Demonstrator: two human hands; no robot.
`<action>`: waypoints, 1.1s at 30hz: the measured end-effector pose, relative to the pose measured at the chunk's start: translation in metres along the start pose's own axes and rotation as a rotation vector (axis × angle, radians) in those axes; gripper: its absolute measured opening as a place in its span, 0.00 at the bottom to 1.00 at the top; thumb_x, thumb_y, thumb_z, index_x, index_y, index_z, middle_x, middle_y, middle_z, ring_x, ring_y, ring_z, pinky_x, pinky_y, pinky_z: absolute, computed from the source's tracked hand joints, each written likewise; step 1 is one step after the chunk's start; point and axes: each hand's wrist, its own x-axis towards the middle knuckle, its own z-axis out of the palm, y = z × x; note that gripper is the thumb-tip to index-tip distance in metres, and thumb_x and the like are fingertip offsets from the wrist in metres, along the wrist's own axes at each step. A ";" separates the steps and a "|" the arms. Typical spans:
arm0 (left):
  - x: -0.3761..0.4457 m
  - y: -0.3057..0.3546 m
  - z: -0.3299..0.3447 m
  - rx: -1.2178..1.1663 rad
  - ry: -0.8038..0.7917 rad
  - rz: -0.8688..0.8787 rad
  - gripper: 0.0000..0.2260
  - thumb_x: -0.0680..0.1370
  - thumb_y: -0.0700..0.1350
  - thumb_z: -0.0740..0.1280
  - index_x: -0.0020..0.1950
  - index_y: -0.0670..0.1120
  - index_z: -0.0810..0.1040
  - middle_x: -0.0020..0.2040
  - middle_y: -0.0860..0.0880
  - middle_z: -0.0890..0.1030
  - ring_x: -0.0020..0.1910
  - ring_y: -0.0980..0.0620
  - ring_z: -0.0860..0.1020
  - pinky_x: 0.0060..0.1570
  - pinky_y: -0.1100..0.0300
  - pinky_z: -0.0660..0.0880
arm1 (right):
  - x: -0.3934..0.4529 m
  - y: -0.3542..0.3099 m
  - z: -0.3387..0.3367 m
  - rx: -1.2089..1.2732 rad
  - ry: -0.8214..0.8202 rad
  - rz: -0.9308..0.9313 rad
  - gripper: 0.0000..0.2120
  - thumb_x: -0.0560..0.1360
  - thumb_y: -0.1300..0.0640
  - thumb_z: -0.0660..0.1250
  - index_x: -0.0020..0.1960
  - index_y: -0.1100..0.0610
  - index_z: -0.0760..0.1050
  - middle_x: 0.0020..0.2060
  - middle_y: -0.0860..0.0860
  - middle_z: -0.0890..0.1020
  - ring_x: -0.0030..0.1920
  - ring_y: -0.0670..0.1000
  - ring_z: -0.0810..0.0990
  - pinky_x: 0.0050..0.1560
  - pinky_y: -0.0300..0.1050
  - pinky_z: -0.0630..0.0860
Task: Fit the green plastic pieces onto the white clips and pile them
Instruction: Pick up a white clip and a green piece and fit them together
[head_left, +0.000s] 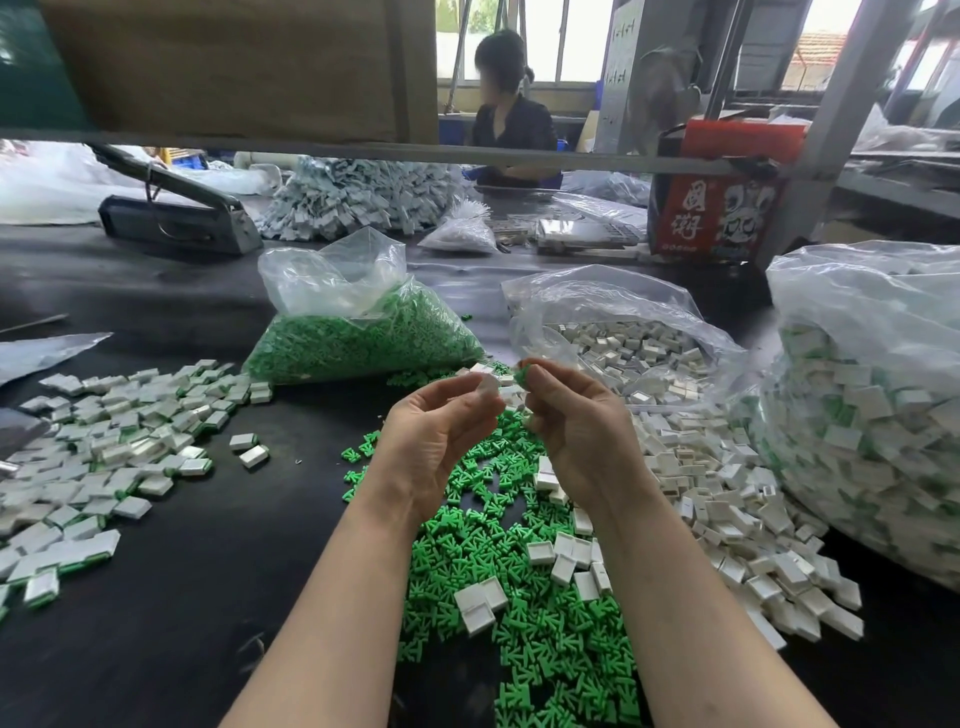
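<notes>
Both my hands are raised over the black table, fingertips close together. My left hand (436, 431) pinches a white clip (489, 387), blurred by motion. My right hand (571, 421) pinches a green plastic piece (523, 375) just right of that clip, almost touching it. Beneath my forearms lies a spread of loose green pieces (498, 551). Loose white clips (711, 493) are heaped to the right of it. A pile of fitted clips with green edges (114, 447) lies on the left.
An open bag of green pieces (363, 332) and an open bag of white clips (623, 343) sit behind my hands. A large bag of fitted clips (872, 415) stands at the right. A red carton (717, 208), a metal frame and a seated person are farther back.
</notes>
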 end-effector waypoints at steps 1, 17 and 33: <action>0.000 -0.001 0.001 0.025 -0.002 0.005 0.22 0.58 0.42 0.79 0.50 0.41 0.83 0.45 0.43 0.86 0.42 0.50 0.85 0.38 0.64 0.80 | 0.000 0.000 0.000 -0.002 -0.001 -0.004 0.07 0.65 0.61 0.74 0.43 0.59 0.83 0.35 0.52 0.80 0.35 0.47 0.74 0.36 0.39 0.69; -0.004 -0.001 0.004 0.102 -0.036 0.058 0.15 0.55 0.44 0.80 0.41 0.44 0.87 0.42 0.43 0.86 0.40 0.50 0.85 0.37 0.64 0.80 | -0.003 0.005 0.003 -0.182 0.039 -0.146 0.02 0.70 0.62 0.75 0.41 0.56 0.83 0.34 0.50 0.82 0.34 0.47 0.75 0.36 0.40 0.71; -0.004 -0.001 0.002 0.123 -0.023 0.079 0.17 0.57 0.46 0.81 0.43 0.44 0.87 0.43 0.42 0.86 0.41 0.49 0.85 0.36 0.64 0.79 | -0.004 0.003 0.004 -0.278 0.023 -0.193 0.04 0.71 0.62 0.74 0.40 0.54 0.83 0.33 0.50 0.82 0.34 0.47 0.76 0.35 0.40 0.72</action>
